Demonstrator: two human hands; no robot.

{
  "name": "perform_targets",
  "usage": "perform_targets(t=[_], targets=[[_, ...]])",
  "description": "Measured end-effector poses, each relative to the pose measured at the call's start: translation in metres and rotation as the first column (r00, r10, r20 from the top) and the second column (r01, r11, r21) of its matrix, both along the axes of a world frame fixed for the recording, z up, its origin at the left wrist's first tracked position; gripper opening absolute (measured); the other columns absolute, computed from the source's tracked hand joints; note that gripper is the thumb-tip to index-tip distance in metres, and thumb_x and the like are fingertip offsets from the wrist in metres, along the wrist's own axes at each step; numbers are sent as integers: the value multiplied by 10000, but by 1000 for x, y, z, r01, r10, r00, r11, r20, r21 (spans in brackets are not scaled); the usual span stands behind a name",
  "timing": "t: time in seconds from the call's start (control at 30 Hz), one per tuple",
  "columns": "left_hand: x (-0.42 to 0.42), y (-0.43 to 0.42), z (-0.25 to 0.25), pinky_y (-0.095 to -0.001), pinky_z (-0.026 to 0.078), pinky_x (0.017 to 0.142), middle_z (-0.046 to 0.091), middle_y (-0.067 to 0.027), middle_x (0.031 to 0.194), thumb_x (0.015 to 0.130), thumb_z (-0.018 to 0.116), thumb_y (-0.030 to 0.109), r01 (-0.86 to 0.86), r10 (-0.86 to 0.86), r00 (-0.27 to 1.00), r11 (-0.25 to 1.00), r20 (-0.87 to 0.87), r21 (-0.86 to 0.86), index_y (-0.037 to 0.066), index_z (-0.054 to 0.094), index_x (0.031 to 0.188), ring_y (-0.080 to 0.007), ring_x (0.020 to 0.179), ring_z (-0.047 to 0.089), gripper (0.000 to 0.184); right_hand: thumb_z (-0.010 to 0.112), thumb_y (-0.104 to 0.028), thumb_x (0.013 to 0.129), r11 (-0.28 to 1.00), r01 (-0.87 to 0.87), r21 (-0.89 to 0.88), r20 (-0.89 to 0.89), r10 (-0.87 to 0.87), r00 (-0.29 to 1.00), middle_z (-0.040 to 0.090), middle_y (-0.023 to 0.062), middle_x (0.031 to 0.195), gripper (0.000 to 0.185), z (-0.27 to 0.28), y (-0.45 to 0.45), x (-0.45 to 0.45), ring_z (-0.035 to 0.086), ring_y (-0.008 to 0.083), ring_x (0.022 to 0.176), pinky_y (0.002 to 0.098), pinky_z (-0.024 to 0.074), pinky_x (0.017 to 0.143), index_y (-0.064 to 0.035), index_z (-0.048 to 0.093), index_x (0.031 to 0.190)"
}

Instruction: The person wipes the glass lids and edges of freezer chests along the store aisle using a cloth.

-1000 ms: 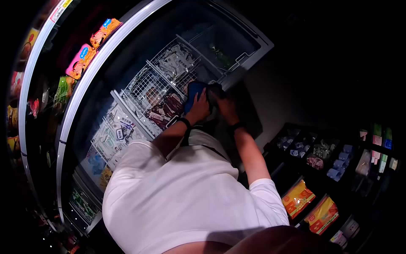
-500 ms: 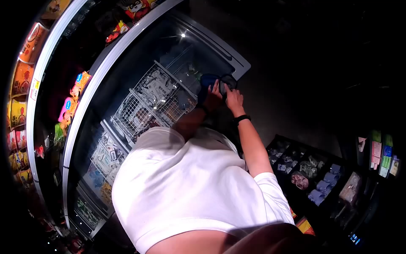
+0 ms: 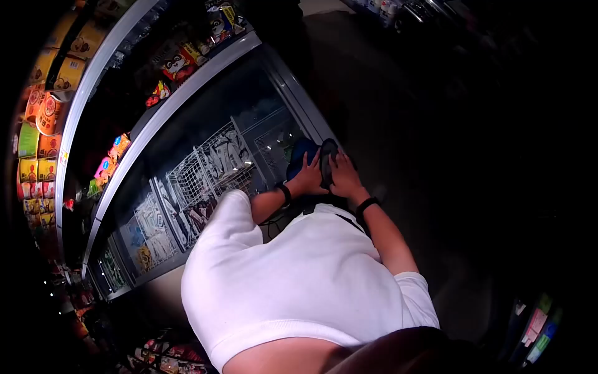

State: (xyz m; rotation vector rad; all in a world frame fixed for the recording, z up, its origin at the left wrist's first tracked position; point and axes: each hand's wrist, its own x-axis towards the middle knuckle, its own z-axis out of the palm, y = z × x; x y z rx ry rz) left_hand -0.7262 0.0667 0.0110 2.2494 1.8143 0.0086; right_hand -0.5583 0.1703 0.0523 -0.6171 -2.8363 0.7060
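Note:
My left hand (image 3: 306, 178) lies with its fingers spread against a dark blue rounded item (image 3: 301, 157) near the freezer's corner. Close beside it, my right hand (image 3: 344, 176) rests flat, fingers stretched out, on a dark grey rounded item (image 3: 328, 154). What kind of things these are, and whether they are joined, I cannot make out in the dim light. Both wrists wear dark bands. Just left of my hands is a glass-topped chest freezer (image 3: 265, 103), with wire baskets (image 3: 193, 171) of packaged goods showing inside.
A shelf with a pale metal edge (image 3: 180, 84) runs along the left, holding bright snack packets (image 3: 176, 62). Farther left stand instant noodle tubs (image 3: 48, 115). Dark floor (image 3: 367, 93) lies to the right, with colourful boxes (image 3: 537, 327) at the lower right.
The view has shifted, and the display rack at right has left it. My fingers, pointing inward before, are now spread flat on the dark items.

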Motion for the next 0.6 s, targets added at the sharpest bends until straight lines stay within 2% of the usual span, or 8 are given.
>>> perform_targets(t=[0.03, 0.1, 0.13, 0.23, 0.43, 0.5, 0.57, 0.6], targets=[[4, 9, 1, -740, 22, 1019, 146, -266, 1528, 720, 551, 712, -34, 34, 999, 999, -18, 2, 53, 224, 1487, -442, 1434, 13, 1062, 711, -259, 652, 991, -80, -107, -47, 76, 996, 390, 315, 1345, 805, 1, 15, 1, 276, 420, 1355, 458, 208, 1144, 93, 427, 1317], [16, 21, 9, -731, 32, 1029, 209, -259, 1511, 692, 591, 683, -78, 79, 997, 997, 18, -25, 56, 273, 1474, -438, 1433, 48, 1052, 714, -255, 642, 984, -178, -30, -10, 178, 984, 324, 342, 1381, 867, 5, 41, 12, 249, 451, 1363, 472, 221, 1138, 85, 364, 1359], [6, 9, 16, -722, 32, 1037, 208, -260, 1511, 688, 601, 678, -93, 92, 996, 990, -21, -104, 52, 275, 1473, -425, 1437, 52, 1055, 705, -255, 665, 943, -297, -149, -15, 298, 954, 292, 351, 1407, 847, -4, 42, 6, 217, 443, 1384, 471, 213, 1142, 68, 364, 1370], [22, 13, 28, -695, 36, 1062, 213, -254, 1511, 674, 638, 652, -216, 201, 976, 922, -78, -320, 45, 286, 1465, -396, 1443, 63, 1057, 695, -239, 728, 857, -495, -140, -22, 497, 867, 251, 339, 1451, 780, -9, 78, 7, 186, 427, 1405, 487, 201, 1142, 53, 374, 1376], [57, 11, 29, -685, 85, 1069, 223, -201, 1521, 590, 724, 596, -476, 456, 879, 861, -142, -177, 50, 334, 1445, -366, 1453, 38, 1086, 643, -286, 790, 724, -648, -236, -47, 658, 752, 169, 355, 1479, 726, -22, 106, -7, 168, 443, 1408, 498, 218, 1132, 44, 375, 1379], [60, 16, 24, -671, 99, 1078, 248, -194, 1507, 586, 751, 536, -544, 492, 836, 798, -242, -259, 54, 372, 1425, -356, 1456, 22, 1040, 647, -259, 781, 675, -689, -265, -69, 699, 712, 185, 363, 1470, 712, -18, 120, -12, 206, 449, 1395, 487, 257, 1119, 46, 387, 1369], [66, 12, 9, -659, 112, 1085, 260, -184, 1499, 566, 779, 489, -594, 558, 800, 789, -220, -157, 50, 392, 1410, -351, 1456, 16, 1028, 616, -172, 798, 589, -792, -158, -118, 785, 608, 225, 357, 1459, 624, -51, 133, -21, 261, 452, 1374, 456, 288, 1113, 22, 417, 1357], [71, 20, 25, -657, 120, 1086, 260, -176, 1499, 561, 786, 456, -615, 576, 788, 755, -217, -230, 39, 414, 1392, -345, 1456, 21, 1002, 589, -156, 813, 537, -825, -177, -97, 824, 558, 232, 336, 1468, 597, -42, 146, -20, 271, 439, 1375, 454, 289, 1114, 15, 419, 1359]])
